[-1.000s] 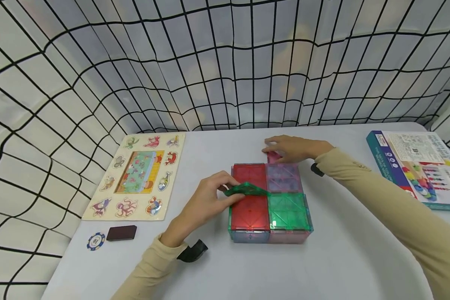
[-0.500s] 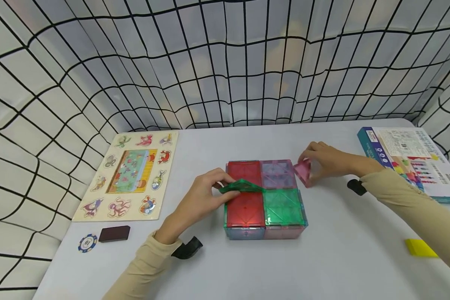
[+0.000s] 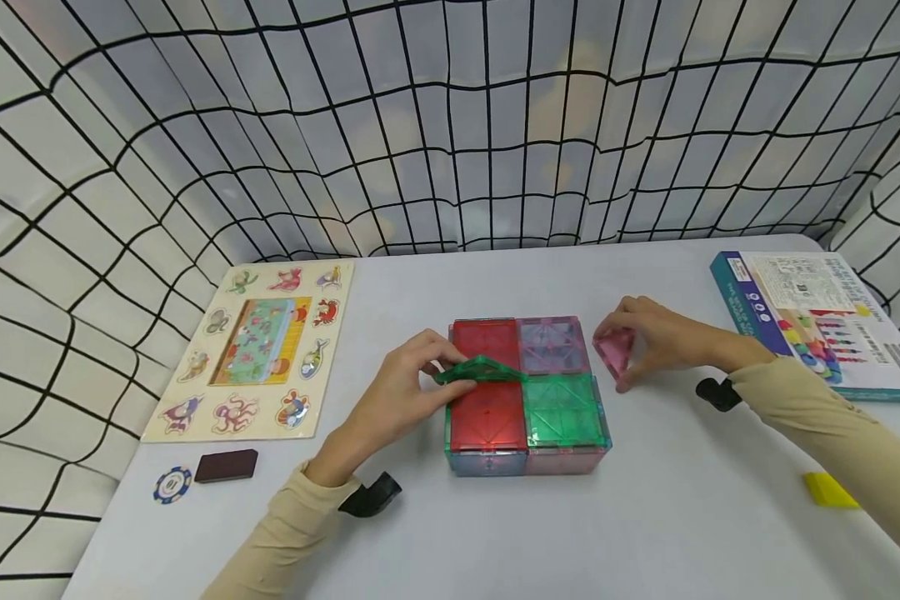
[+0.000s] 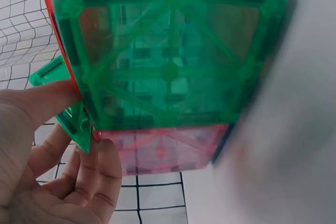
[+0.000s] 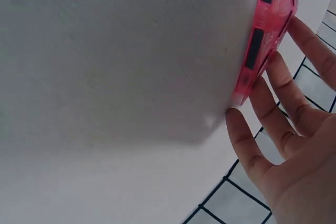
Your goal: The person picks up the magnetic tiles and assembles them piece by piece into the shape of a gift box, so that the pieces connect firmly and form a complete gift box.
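Observation:
A low block of translucent magnetic tiles stands mid-table, its top made of red tiles (image 3: 487, 425), a purple tile (image 3: 553, 347) and a green square tile (image 3: 564, 412). Over its left half, my left hand (image 3: 401, 392) pinches a green triangular tile (image 3: 482, 368), tilted up from the red surface. The left wrist view shows that triangle (image 4: 79, 124) by the block's green side wall (image 4: 168, 72). Right of the block, my right hand (image 3: 656, 335) holds a pink triangular tile (image 3: 615, 352) between thumb and fingers. In the right wrist view, fingertips touch the pink tile's edge (image 5: 262, 40).
At left lies a sea-animal puzzle board (image 3: 270, 417), with a poker chip (image 3: 172, 485) and a dark brown block (image 3: 226, 466) in front. A teal-edged box (image 3: 817, 325) lies at right. A yellow block (image 3: 828, 490) sits near my right forearm. Black netting (image 3: 487, 158) surrounds the table.
My right hand has moved from behind the block to its right side, bringing the pink tile. My left hand still holds the green triangle. The view shifted slightly, and the yellow block came into sight.

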`<state>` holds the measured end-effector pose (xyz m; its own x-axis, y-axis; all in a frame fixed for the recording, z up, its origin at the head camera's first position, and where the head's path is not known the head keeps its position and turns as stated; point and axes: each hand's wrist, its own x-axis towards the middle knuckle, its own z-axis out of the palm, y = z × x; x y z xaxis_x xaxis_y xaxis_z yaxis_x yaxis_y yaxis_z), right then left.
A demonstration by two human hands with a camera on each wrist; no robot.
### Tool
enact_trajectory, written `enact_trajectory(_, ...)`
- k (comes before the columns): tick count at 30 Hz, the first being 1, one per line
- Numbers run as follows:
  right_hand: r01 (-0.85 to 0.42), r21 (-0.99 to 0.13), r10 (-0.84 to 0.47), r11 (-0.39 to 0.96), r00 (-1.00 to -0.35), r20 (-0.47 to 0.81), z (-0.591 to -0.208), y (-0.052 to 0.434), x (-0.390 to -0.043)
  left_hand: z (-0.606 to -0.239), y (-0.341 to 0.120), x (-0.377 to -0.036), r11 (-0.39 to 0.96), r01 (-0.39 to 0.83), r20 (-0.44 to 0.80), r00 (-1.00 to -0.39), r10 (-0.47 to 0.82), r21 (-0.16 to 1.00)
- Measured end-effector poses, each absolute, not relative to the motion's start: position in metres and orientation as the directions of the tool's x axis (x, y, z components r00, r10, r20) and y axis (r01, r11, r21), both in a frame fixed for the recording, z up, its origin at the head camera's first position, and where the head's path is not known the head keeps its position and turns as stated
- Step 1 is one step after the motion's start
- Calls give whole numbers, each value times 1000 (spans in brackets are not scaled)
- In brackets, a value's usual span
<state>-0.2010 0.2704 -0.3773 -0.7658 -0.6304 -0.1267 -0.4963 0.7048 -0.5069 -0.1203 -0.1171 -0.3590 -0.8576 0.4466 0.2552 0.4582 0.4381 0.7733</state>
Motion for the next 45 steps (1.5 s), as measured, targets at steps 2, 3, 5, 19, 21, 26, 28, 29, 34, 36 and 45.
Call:
enact_trajectory(2, -488, -517, -625, 703, -771, -121, -378, 272, -201, -360, -119, -120, 443, 467, 269, -858, 439, 765)
enact_trajectory(3, -481, -524, -620, 703, -776, -118, -379, 272, -201, -360, -121, -119, 446, 466, 271, -859, 434, 764)
enact_trajectory(5, -469, -541, -610, 698, -785, -107, -379, 273, -201, -362, -123, -119, 448, 467, 275, -861, 429, 763)
enact_trajectory(19, -485, -595, -570, 641, -820, 54, -364, 317, -182, -362, -121, -118, 436, 529, 360, -837, 413, 729)
enact_trajectory(21, -501, -580, -535, 643, -835, 129, -354, 317, -177, -362, -123, -118, 429, 517, 354, -843, 405, 741)
enact_trajectory(26, -616, -578, -539, 535, -776, 329, -325, 289, -163, -364, -126, -116, 404, 486, 339, -859, 383, 775)
enact_trajectory(28, -671, -590, -596, 450, -717, 361, -316, 271, -158, -365, -126, -117, 404, 484, 341, -861, 378, 776)
enact_trajectory(29, -691, -594, -626, 412, -688, 367, -313, 262, -155, -365, -125, -117, 404, 485, 342, -861, 376, 776)
enact_trajectory(34, -734, -571, -713, 368, -617, 334, -305, 223, -146, -366, -125, -116, 405, 487, 351, -862, 366, 774)
enact_trajectory(36, -732, -556, -723, 394, -620, 304, -305, 214, -145, -367, -125, -116, 405, 485, 350, -863, 364, 775)
enact_trajectory(45, -683, -542, -723, 489, -665, 186, -311, 203, -146, -367, -125, -115, 400, 479, 348, -866, 358, 781)
